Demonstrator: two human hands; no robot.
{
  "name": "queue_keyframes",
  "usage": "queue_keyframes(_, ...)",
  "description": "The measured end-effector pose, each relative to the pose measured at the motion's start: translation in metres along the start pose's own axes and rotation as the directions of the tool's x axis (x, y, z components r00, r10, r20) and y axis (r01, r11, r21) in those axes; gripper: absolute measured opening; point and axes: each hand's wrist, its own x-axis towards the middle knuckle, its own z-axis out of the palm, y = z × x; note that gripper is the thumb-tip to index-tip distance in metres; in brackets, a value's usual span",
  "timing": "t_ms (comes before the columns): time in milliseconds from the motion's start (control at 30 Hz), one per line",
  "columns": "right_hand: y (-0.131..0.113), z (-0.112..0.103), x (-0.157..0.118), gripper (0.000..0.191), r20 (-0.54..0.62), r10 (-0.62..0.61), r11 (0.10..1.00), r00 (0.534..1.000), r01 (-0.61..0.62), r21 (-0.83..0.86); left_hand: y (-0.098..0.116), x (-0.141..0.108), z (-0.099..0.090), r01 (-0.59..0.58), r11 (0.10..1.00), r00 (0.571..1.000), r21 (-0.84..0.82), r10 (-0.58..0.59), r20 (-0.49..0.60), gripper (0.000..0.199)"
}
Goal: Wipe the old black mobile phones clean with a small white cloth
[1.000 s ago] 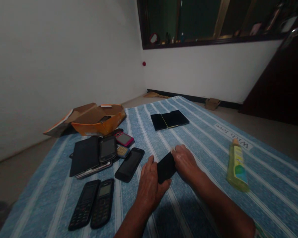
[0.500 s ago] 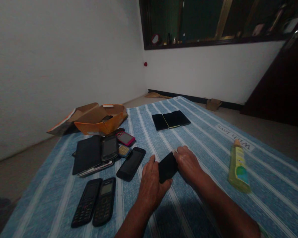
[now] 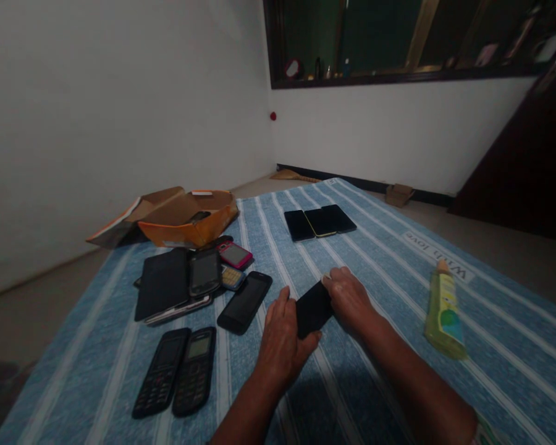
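A dark smartphone [image 3: 314,310] lies tilted on the striped cloth between my two hands. My left hand [image 3: 282,337] grips its left edge, thumb along the near side and fingers along the far side. Curled fingers of my right hand [image 3: 349,300] press on the phone's upper right corner. Something small and pale shows at those fingertips, too small to name. Just left of my left hand rests another black smartphone [image 3: 245,303]. Two black keypad phones [image 3: 161,374] [image 3: 194,371] lie side by side at the near left.
A pile with a black tablet-like slab [image 3: 163,283], a grey phone [image 3: 205,272] and a pink phone [image 3: 235,254] sits at left. Behind it stands an open orange box [image 3: 189,233]. Dark phones [image 3: 299,225] lie in a row farther back. A yellow-green bottle [image 3: 445,315] lies at right.
Both hands keep their places on the smartphone, with only a slight shift of the right fingers. The whole view has moved a little.
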Motion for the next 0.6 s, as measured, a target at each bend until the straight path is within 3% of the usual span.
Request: queue_keyframes(600, -0.0017, 0.001, -0.0028, 0.027, -0.004, -0.003, 1.0, 1.0, 0.002, -0.029, 0.0017, 0.0007, -0.0017, 0.008, 1.0, 0.999, 0.007, -0.008, 0.047, 0.058)
